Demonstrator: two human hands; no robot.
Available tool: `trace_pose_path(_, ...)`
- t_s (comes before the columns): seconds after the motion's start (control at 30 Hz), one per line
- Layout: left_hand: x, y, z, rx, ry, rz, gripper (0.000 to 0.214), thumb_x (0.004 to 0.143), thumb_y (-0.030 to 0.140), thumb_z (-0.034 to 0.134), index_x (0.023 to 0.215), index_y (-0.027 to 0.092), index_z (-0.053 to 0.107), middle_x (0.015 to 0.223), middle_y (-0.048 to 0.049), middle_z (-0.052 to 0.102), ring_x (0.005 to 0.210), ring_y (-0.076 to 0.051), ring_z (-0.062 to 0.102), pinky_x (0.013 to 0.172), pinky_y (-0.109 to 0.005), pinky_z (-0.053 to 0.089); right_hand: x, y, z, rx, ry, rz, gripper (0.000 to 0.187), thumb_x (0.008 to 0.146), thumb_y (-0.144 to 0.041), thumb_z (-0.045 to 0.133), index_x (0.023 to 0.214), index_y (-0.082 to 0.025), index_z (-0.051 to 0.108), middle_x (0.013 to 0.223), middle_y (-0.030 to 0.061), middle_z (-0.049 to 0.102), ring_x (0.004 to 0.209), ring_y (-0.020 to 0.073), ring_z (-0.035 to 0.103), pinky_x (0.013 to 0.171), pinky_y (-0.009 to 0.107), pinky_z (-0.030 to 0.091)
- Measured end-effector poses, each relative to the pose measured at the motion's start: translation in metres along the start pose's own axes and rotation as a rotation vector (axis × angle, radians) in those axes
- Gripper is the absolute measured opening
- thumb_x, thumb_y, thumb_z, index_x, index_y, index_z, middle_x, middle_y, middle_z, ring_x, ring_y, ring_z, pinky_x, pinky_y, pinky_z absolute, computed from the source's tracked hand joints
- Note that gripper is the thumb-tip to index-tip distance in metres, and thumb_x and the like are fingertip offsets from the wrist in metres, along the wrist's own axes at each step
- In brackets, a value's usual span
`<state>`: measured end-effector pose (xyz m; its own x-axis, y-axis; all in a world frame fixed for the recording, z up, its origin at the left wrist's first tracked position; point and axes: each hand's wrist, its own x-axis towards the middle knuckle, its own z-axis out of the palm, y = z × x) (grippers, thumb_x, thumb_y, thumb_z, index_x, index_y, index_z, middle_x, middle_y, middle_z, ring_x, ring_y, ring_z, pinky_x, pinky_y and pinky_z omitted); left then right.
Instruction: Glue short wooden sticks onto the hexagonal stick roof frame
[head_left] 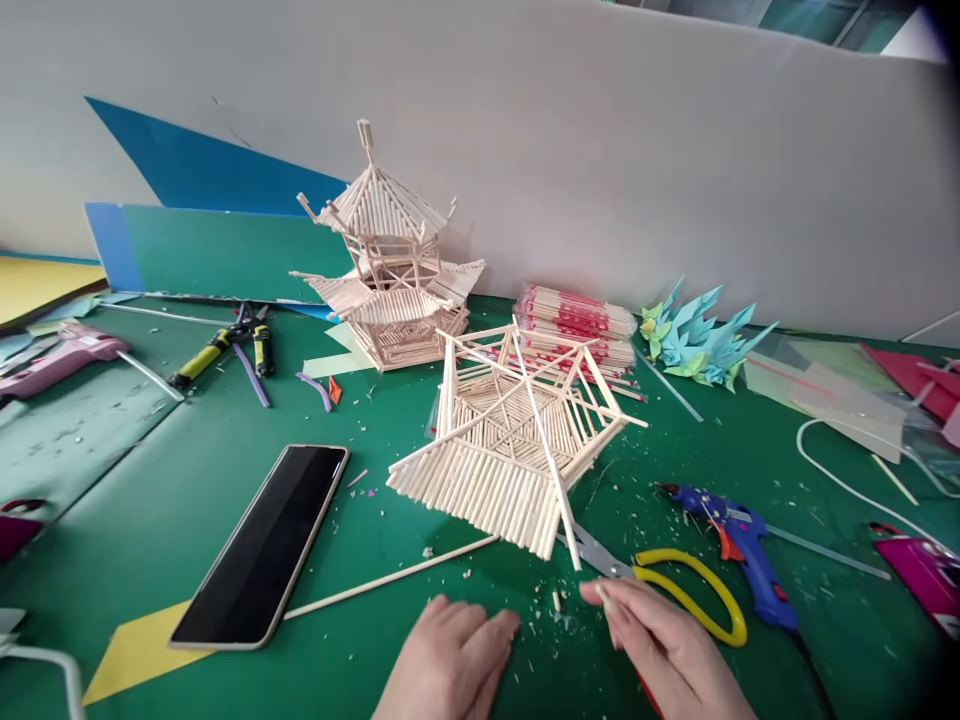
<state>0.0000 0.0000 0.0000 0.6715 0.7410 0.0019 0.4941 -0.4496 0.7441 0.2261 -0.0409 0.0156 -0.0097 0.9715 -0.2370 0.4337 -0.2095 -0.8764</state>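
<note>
My left hand (454, 655) rests low on the green table with its fingers curled in; nothing sticks out of it. To its right, the thumb and fingertips of my right hand (667, 640) pinch together, with a small pale sliver at the tips that I cannot make out. Just beyond both hands stands a half-covered stick frame (480, 500), its near side roofed with a row of wooden sticks and its other sides bare. A short stick offcut (556, 601) lies between my hands. Yellow-handled scissors (686, 575) lie beyond my right hand, their blades partly under the frame.
A finished stick pagoda (382, 270) stands behind, near bundled sticks (577, 315) and a blue paper ornament (701, 335). A blue glue gun (739, 545) lies right; a phone (262, 545), a long stick (390, 577), pliers (206, 355) and a pink glue gun (67, 360) lie left.
</note>
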Motion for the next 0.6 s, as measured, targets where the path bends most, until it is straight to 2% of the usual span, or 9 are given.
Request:
trace_pose_path(0.07,0.006,-0.004,0.004,0.275,0.084,0.058,0.033,0.086,0.014,0.033,0.103,0.012,0.061,0.071,-0.0118,0.062,0.06,-0.023,0.055,0.056,-0.037,0.044,0.005,-0.001,0.003,-0.052,0.047,-0.068,0.027,0.087,-0.037,0.044,0.098,-0.022,0.064,0.092,0.0061,0.065,0.082,0.0169,0.062,0.069,0.02,0.05)
trace_pose_path(0.13,0.01,-0.008,0.007,0.42,0.135,0.053,0.032,0.085,0.013,0.033,0.1,0.012,0.061,0.071,-0.0114,0.06,0.063,-0.024,0.054,0.057,-0.039,0.045,0.01,-0.003,0.006,-0.108,0.089,-0.125,0.024,0.086,-0.035,0.047,0.092,-0.02,0.065,0.084,0.0057,0.065,0.074,0.0157,0.061,0.067,0.02,0.049)
trace_pose_path(0.2,0.012,-0.01,0.008,0.484,0.137,0.029,0.03,0.085,0.011,0.036,0.099,0.014,0.062,0.074,-0.0104,0.059,0.067,-0.024,0.054,0.061,-0.04,0.046,0.013,-0.004,0.01,-0.127,0.126,-0.15,0.022,0.086,-0.034,0.049,0.088,-0.02,0.065,0.08,0.0051,0.064,0.071,0.0151,0.061,0.064,0.02,0.049)
trace_pose_path(0.3,0.011,-0.01,0.009,0.492,0.163,0.021,0.025,0.085,0.014,0.041,0.101,0.015,0.06,0.08,-0.0097,0.058,0.074,-0.024,0.053,0.068,-0.041,0.046,0.015,-0.005,0.015,-0.094,0.141,-0.147,0.022,0.086,-0.033,0.048,0.093,-0.02,0.064,0.091,0.0065,0.066,0.078,0.0163,0.062,0.068,0.022,0.05)
trace_pose_path(0.37,0.009,-0.006,0.011,0.442,0.242,0.03,0.023,0.085,0.016,0.044,0.102,0.016,0.059,0.084,-0.0099,0.058,0.079,-0.024,0.052,0.071,-0.041,0.045,0.015,-0.005,0.017,-0.055,0.14,-0.13,0.024,0.086,-0.034,0.047,0.096,-0.02,0.064,0.097,0.0076,0.066,0.083,0.0176,0.062,0.072,0.023,0.05)
trace_pose_path(0.47,0.007,0.006,0.013,0.276,0.376,0.055,0.019,0.084,0.015,0.047,0.095,0.017,0.062,0.083,-0.0089,0.058,0.076,-0.021,0.052,0.068,-0.036,0.045,0.013,-0.008,0.021,0.057,0.093,-0.076,0.026,0.085,-0.038,0.048,0.094,-0.019,0.064,0.086,0.0069,0.068,0.077,0.0177,0.064,0.068,0.024,0.051)
trace_pose_path(0.53,0.009,0.017,0.012,0.071,0.411,0.047,0.016,0.084,0.016,0.048,0.087,0.015,0.064,0.076,-0.0073,0.058,0.069,-0.018,0.053,0.063,-0.03,0.045,0.011,-0.013,0.025,0.131,0.058,-0.047,0.026,0.083,-0.04,0.05,0.087,-0.018,0.064,0.073,0.0047,0.068,0.065,0.0159,0.062,0.059,0.022,0.05)
trace_pose_path(0.6,0.012,0.029,0.011,-0.215,0.409,-0.041,0.017,0.084,0.02,0.049,0.084,0.014,0.065,0.072,-0.0059,0.057,0.063,-0.015,0.054,0.056,-0.024,0.044,0.009,-0.018,0.029,0.164,0.043,-0.054,0.025,0.082,-0.04,0.051,0.078,-0.018,0.062,0.065,0.0027,0.066,0.056,0.0135,0.058,0.052,0.02,0.047)
